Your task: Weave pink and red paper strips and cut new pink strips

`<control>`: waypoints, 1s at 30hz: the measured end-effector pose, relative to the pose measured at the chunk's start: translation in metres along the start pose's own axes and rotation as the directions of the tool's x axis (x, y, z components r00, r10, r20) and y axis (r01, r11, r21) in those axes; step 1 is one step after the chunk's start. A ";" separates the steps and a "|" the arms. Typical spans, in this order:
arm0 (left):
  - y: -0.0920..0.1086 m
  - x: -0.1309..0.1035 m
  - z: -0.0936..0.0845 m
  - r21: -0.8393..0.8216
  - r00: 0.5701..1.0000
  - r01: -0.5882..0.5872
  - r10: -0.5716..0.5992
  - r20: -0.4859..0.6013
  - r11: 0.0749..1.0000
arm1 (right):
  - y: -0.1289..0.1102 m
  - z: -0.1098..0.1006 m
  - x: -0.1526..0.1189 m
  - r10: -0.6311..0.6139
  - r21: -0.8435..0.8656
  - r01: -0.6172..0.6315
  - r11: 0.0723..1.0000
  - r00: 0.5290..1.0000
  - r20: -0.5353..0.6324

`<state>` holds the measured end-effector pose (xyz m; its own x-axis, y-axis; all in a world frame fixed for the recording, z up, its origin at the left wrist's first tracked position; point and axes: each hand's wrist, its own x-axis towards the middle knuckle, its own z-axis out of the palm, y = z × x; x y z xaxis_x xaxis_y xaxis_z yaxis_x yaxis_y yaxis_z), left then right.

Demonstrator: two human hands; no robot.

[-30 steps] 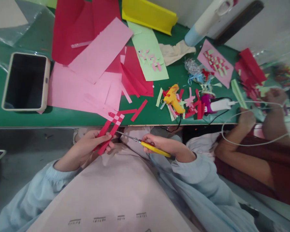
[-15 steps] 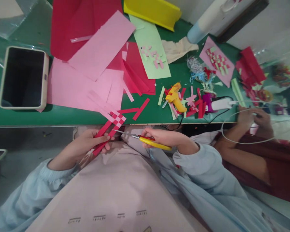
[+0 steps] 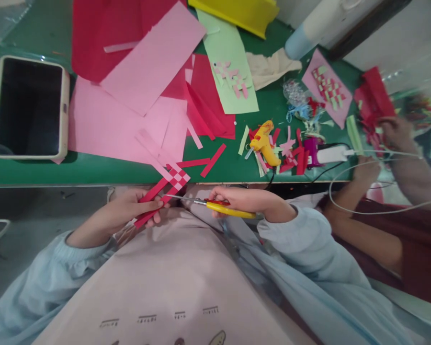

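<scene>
Between the thumb and fingers of my left hand (image 3: 138, 207) are the red strips of a woven pink-and-red paper piece (image 3: 178, 177), held just off the table's front edge. Its checkered middle points away from me, and pale pink strips stretch from it over the table. My right hand (image 3: 233, 199) grips yellow-handled scissors (image 3: 230, 210). Their blades point left and lie at the red strips, close to my left fingertips. Whether the blades are parted is hard to make out.
Pink sheets (image 3: 122, 127), red paper (image 3: 107, 43) and a phone or tablet (image 3: 29, 108) lie on the green table (image 3: 93, 172). A yellow glue gun (image 3: 266, 143) rests among paper strips. To the right, another person's hand (image 3: 398, 132) reaches toward red paper (image 3: 377, 96); a white cable loops nearby.
The scissor blades have shifted slightly left along the red strips. The other person's one hand has moved up to the red paper. The view has shifted a little.
</scene>
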<state>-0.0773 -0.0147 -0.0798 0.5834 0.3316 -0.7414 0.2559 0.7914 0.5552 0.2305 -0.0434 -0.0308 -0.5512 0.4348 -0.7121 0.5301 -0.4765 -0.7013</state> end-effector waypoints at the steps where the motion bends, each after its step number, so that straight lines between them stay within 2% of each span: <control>1: 0.000 0.000 -0.001 0.009 1.000 0.000 0.000 0.001 1.000 | -0.002 0.000 0.001 -0.015 -0.011 0.015 1.000 1.000 0.014; 6: 0.001 -0.001 -0.002 0.022 1.000 -0.010 0.010 0.011 1.000 | -0.002 -0.001 0.004 -0.038 -0.014 0.039 0.999 0.999 0.018; 12: 0.000 -0.001 0.005 -0.132 1.000 -0.010 0.009 -0.007 0.991 | 0.008 0.008 0.001 0.045 0.195 -0.045 0.980 0.999 0.008; 15: -0.001 0.000 0.012 -0.239 0.999 -0.022 0.011 -0.047 0.971 | 0.016 0.026 0.000 0.022 0.244 -0.020 0.970 1.000 -0.005; 18: -0.002 0.002 0.022 -0.319 0.994 -0.022 -0.014 -0.108 0.947 | 0.029 0.051 0.000 0.002 0.383 0.019 0.924 0.999 -0.053; 20: -0.001 0.004 0.028 -0.348 0.990 -0.024 -0.025 -0.138 0.937 | 0.036 0.068 0.001 0.002 0.436 0.073 0.897 0.986 -0.169; 24: 0.001 0.008 0.041 -0.356 0.985 -0.066 0.005 -0.171 0.932 | 0.045 0.095 0.002 0.021 0.461 0.122 0.879 0.956 -0.293; 30: -0.006 0.017 0.051 -0.310 0.975 -0.121 0.054 -0.215 0.943 | 0.062 0.116 0.022 0.150 0.664 0.127 0.737 0.927 -0.344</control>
<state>-0.0297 -0.0398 -0.0769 0.4171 0.4766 -0.7739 -0.0683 0.8655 0.4962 0.1767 -0.1525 -0.0860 -0.2100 0.5945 -0.7762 -0.1073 -0.8031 -0.5861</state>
